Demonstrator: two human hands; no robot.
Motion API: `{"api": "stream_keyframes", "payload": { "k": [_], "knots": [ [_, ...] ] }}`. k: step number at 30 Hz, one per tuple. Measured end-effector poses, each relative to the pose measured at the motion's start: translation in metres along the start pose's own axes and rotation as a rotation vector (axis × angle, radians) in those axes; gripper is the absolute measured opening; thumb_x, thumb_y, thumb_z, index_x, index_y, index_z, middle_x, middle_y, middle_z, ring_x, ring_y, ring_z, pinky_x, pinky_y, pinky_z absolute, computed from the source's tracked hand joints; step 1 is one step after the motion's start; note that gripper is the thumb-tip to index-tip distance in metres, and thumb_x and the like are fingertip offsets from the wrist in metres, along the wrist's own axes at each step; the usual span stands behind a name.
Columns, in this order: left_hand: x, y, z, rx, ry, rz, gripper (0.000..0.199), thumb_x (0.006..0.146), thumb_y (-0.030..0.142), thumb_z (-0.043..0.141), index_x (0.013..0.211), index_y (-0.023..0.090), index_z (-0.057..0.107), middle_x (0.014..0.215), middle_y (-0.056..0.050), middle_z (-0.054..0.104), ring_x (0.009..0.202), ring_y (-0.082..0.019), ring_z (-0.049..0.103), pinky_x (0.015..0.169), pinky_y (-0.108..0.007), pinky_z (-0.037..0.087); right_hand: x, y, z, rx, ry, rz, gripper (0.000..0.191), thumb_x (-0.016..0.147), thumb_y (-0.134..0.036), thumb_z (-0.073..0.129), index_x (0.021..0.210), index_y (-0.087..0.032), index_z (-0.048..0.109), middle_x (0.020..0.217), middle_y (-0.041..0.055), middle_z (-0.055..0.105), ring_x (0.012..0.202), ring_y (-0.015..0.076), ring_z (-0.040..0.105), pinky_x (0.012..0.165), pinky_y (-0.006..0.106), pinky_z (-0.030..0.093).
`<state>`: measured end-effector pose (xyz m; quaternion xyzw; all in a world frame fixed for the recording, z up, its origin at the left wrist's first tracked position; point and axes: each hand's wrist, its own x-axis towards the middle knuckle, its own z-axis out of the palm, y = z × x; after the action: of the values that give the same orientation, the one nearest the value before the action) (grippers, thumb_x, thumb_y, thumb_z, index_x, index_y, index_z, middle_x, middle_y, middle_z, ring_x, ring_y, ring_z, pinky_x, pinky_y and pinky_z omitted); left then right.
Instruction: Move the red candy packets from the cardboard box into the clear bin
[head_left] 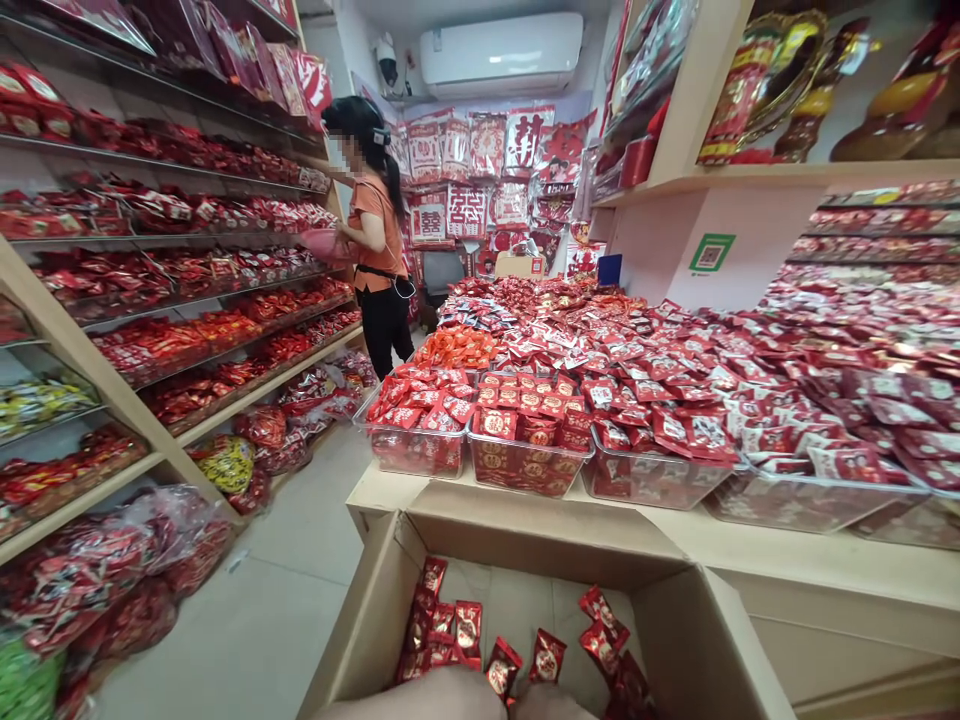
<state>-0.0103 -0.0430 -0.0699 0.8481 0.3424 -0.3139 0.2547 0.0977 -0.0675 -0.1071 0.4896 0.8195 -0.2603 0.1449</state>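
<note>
Inside the box [705,640], bare bottom [517,600] btwn the side piles; red candies [469,630] just past L grip [435,697] & R grip [553,703], fingers hidden, so can't tell if they're holding any tbh.

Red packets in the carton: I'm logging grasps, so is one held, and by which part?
Can't be told: left hand and right hand are mostly cut off, hiding any grip on red packets.

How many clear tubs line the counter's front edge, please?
5: leftmost tub, second tub, third tub, fourth tub, fifth tub at the picture's right edge; others may be hidden.
</note>
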Motion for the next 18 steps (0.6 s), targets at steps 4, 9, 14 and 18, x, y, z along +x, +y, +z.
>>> {"api": "stream_keyframes", "payload": {
  "k": [4,9,14,18],
  "knots": [
    [-0.03,-0.006,-0.039,-0.085,0.148,-0.047,0.033,0.053,0.036,0.057,0.085,0.032,0.064,0.075,-0.004,0.065,0.069,-0.032,0.061,0.044,-0.037,0.043,-0.004,-0.001,-0.027,-0.074,-0.042,0.094,0.03,0.062,-0.007,0.05,0.081,-0.019,0.069,0.084,0.0144,0.068,0.078,0.0328,0.062,0.062,0.043,0.05],
    [-0.057,-0.008,-0.069,-0.443,0.352,-0.034,0.036,0.053,0.041,0.06,0.084,0.021,0.062,0.08,-0.009,0.064,0.075,-0.036,0.059,0.058,-0.044,0.043,-0.028,0.018,-0.084,0.08,0.09,0.069,0.023,0.062,-0.026,0.06,0.082,-0.018,0.067,0.078,0.01,0.068,0.072,0.0257,0.063,0.058,0.03,0.049],
    [-0.08,0.002,-0.095,-0.823,0.382,0.159,0.025,0.078,0.035,0.04,0.092,0.02,0.054,0.075,-0.004,0.063,0.064,-0.017,0.061,0.051,-0.024,0.044,-0.065,0.031,-0.133,0.758,0.22,-0.155,0.013,0.063,-0.025,0.061,0.073,-0.016,0.061,0.062,0.0,0.062,0.058,0.0141,0.057,0.049,0.02,0.041],
    [-0.099,0.013,-0.127,-1.25,0.587,0.254,0.04,0.072,0.039,0.054,0.105,0.018,0.043,0.072,-0.004,0.063,0.048,-0.011,0.058,0.039,-0.017,0.037,-0.09,0.027,-0.161,1.238,0.326,-0.312,0.025,0.075,-0.037,0.051,0.086,-0.015,0.053,0.067,0.0002,0.059,0.053,0.0093,0.053,0.051,0.021,0.042]
  ]
}}
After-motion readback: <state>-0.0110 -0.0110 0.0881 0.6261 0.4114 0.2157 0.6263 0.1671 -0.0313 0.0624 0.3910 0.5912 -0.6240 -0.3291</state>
